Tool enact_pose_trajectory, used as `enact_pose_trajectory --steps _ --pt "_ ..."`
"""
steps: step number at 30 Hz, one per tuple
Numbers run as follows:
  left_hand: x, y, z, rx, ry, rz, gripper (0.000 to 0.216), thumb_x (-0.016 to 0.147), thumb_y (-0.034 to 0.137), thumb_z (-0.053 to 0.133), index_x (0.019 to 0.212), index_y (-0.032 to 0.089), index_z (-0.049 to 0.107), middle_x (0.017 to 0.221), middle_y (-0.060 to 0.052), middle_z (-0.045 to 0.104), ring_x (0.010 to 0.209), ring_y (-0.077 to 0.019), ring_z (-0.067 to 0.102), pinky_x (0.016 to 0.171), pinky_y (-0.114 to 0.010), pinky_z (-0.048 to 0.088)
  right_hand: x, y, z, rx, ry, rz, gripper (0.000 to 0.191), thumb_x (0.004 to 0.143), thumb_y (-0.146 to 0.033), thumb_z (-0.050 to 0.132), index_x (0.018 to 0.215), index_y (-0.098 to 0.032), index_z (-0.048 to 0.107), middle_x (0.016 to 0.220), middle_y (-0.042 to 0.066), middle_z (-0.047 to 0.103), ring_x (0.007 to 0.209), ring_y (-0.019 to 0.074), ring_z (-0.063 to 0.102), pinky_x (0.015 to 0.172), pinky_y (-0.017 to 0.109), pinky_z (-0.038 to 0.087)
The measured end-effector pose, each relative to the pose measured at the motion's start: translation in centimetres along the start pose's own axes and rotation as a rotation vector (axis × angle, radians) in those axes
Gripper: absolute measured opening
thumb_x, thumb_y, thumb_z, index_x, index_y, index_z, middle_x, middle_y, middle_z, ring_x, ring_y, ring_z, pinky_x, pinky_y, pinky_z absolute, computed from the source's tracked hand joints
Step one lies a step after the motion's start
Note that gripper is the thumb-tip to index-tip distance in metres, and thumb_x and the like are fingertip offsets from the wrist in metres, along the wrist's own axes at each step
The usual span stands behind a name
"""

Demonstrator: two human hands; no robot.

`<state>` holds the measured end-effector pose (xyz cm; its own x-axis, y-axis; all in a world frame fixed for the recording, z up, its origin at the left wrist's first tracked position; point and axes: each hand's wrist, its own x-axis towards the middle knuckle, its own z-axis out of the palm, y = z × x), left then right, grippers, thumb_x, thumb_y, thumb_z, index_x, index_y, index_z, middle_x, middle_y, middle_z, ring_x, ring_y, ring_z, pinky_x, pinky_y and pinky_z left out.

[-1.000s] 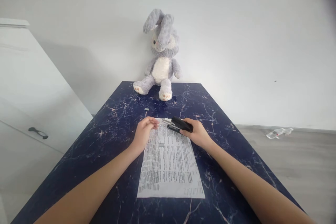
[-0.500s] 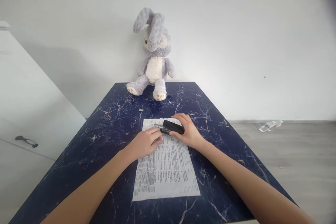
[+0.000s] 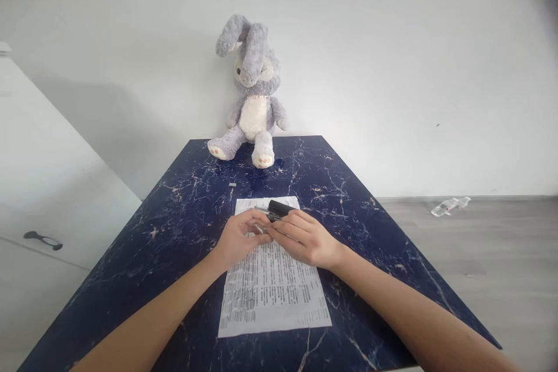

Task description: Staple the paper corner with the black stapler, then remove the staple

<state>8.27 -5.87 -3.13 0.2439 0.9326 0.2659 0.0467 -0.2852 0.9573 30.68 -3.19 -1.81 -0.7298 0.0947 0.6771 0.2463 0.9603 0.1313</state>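
Observation:
An opened black stapler (image 3: 281, 208) lies near the top of a printed sheet of paper (image 3: 288, 296), its metal part showing at the left end. My left hand (image 3: 239, 238) is at that end, index finger beside the metal, thumb curled below. The fingertips of my right hand (image 3: 307, 238) meet those of my left just in front of the stapler and cover part of it. Both hands are closed in a pinch; a small pale glint shows between the fingers, too small to name.
A grey plush rabbit (image 3: 255, 93) sits at the far end of the dark blue marbled table (image 3: 349, 226). A small grey strip (image 3: 232, 184) lies beyond the paper. White drawers (image 3: 43, 186) stand at left. A clear plastic item (image 3: 451, 206) lies on the floor at right.
My right hand has let go of the stapler's rear and come left and nearer to me, onto my left fingertips. My left hand has turned slightly, its thumb and index finger now more apparent.

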Motion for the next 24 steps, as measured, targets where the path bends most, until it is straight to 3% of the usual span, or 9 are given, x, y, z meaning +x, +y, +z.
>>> enact_pose_trajectory --steps 2,4,7,10,12,14,17,20,24 --pt "0.0 0.0 -0.2 0.014 0.004 0.003 0.034 0.08 0.037 0.084 0.106 0.022 0.068 0.096 -0.008 0.074 0.079 -0.0208 0.07 0.072 -0.034 0.057 -0.2 0.2 -0.1 -0.009 0.012 0.037 0.037 0.099 -0.01 0.059 0.134 -0.021 0.063 0.113 0.009 0.074 0.101 0.0236 0.067 0.084 0.041 0.057" --pt "0.2 -0.2 -1.0 0.106 0.092 0.033 0.03 0.087 0.039 0.076 0.11 0.023 0.065 0.096 -0.006 0.073 0.073 -0.0188 0.068 0.068 -0.032 0.056 -0.4 0.9 -0.4 -0.005 0.043 0.12 0.036 0.099 -0.01 0.058 0.132 -0.023 0.065 0.113 0.008 0.074 0.096 0.0231 0.068 0.081 0.041 0.056" --pt "1.2 -1.0 -3.8 0.477 0.28 0.103 0.018 0.094 0.04 0.064 0.102 0.024 0.068 0.087 -0.005 0.071 0.074 -0.0195 0.067 0.072 -0.031 0.053 -1.2 3.5 -0.9 -0.021 0.138 0.378 0.025 0.099 -0.018 0.061 0.121 -0.024 0.072 0.109 0.009 0.076 0.094 0.0249 0.068 0.083 0.044 0.053" --pt "2.3 -2.4 -7.5 0.841 0.291 0.075 0.022 0.096 0.039 0.057 0.099 0.025 0.073 0.097 -0.008 0.074 0.089 -0.0256 0.068 0.087 -0.037 0.052 -3.5 7.7 -1.3 -0.051 0.183 0.748 0.017 0.097 -0.027 0.063 0.102 -0.022 0.078 0.1 0.01 0.077 0.094 0.0279 0.069 0.089 0.046 0.052" --pt "2.9 -3.5 -9.5 0.974 0.291 0.062 0.03 0.098 0.04 0.053 0.112 0.023 0.073 0.114 -0.013 0.073 0.111 -0.0323 0.065 0.103 -0.045 0.047 -5.6 10.3 -1.2 -0.022 0.143 0.993 0.015 0.091 -0.03 0.067 0.09 -0.021 0.078 0.088 0.009 0.077 0.081 0.0272 0.07 0.082 0.044 0.054" --pt "3.2 -4.7 -10.5 1.029 0.226 0.048 0.04 0.098 0.042 0.052 0.13 0.023 0.067 0.143 -0.014 0.061 0.134 -0.0369 0.053 0.114 -0.052 0.037 -7.4 12.1 -0.7 0.066 0.068 1.162 0.013 0.085 -0.03 0.07 0.084 -0.02 0.078 0.081 0.008 0.077 0.074 0.026 0.07 0.076 0.04 0.054" --pt "3.3 -6.0 -10.8 1.067 0.124 -0.019 0.054 0.1 0.047 0.049 0.149 0.025 0.052 0.165 -0.012 0.038 0.152 -0.0399 0.031 0.121 -0.061 0.023 -8.9 13.1 0.3 0.099 -0.006 1.211 0.012 0.081 -0.027 0.07 0.085 -0.02 0.078 0.08 0.006 0.076 0.074 0.0246 0.069 0.075 0.037 0.053" --pt "3.2 -6.4 -10.6 1.137 0.055 -0.078 0.057 0.104 0.048 0.04 0.157 0.027 0.042 0.168 -0.01 0.032 0.156 -0.039 0.023 0.122 -0.065 0.017 -8.6 13.0 1.2 0.041 -0.011 1.169 0.014 0.079 -0.026 0.069 0.089 -0.019 0.078 0.088 0.007 0.075 0.078 0.0243 0.067 0.079 0.038 0.052" --pt "3.2 -6.0 -10.4 1.231 0.003 -0.133 0.057 0.106 0.045 0.033 0.161 0.028 0.033 0.167 -0.007 0.033 0.157 -0.0352 0.023 0.123 -0.064 0.018 -7.0 11.8 1.0 -0.014 0.169 1.09 0.017 0.083 -0.026 0.065 0.094 -0.018 0.075 0.096 0.008 0.07 0.076 0.0215 0.064 0.079 0.038 0.053"
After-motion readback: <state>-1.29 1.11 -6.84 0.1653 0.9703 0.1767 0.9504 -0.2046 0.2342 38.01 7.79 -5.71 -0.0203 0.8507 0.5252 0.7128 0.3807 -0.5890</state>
